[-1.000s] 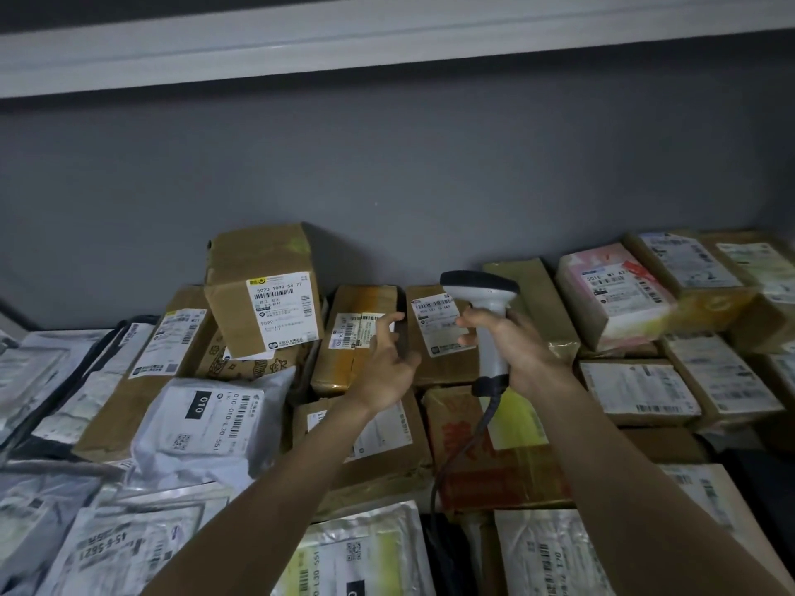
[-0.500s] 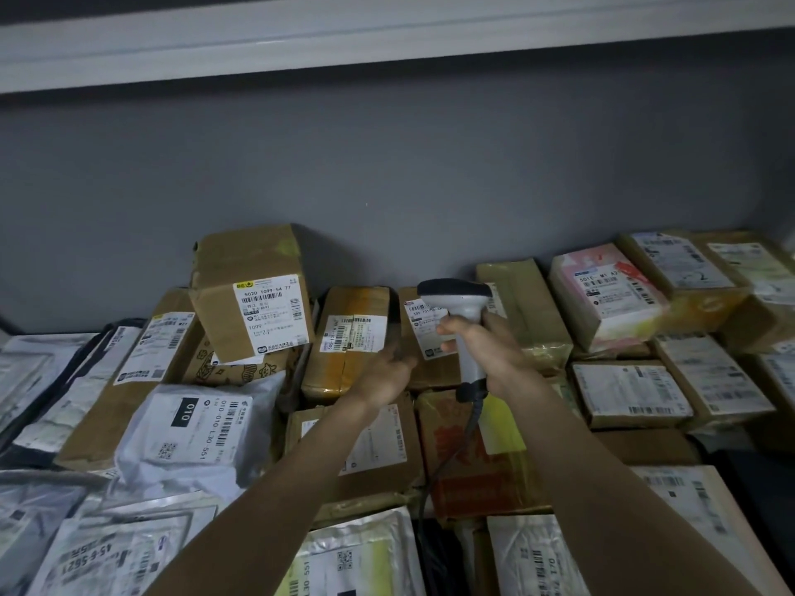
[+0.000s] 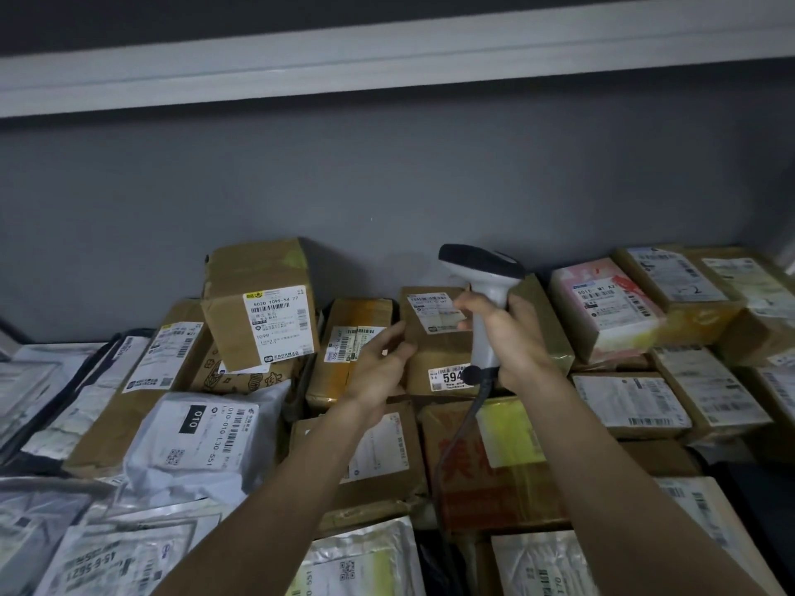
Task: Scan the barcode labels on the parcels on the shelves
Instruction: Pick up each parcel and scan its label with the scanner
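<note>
My right hand (image 3: 512, 337) grips the handle of a white barcode scanner (image 3: 484, 290) with a dark head, its cable hanging down. The head points left over a brown cardboard box (image 3: 434, 354) that carries a white label (image 3: 434, 311) on top and a "594" sticker on its front. My left hand (image 3: 380, 359) touches the left edge of that box with loosely bent fingers. Left of it lies a taped brown box (image 3: 344, 337) with a barcode label. A taller box (image 3: 262, 307) with a large label stands further left.
Many parcels cover the shelf: grey and white poly bags (image 3: 193, 436) at the left and front, cardboard boxes (image 3: 628, 402) at the right, a pink-wrapped parcel (image 3: 602, 307) at the back right. A grey wall stands behind; the white edge of an upper shelf (image 3: 387, 58) runs overhead.
The scanner has risen and shifted right, off the label it covered. My left hand has moved right onto the edge of the box with the "594" sticker.
</note>
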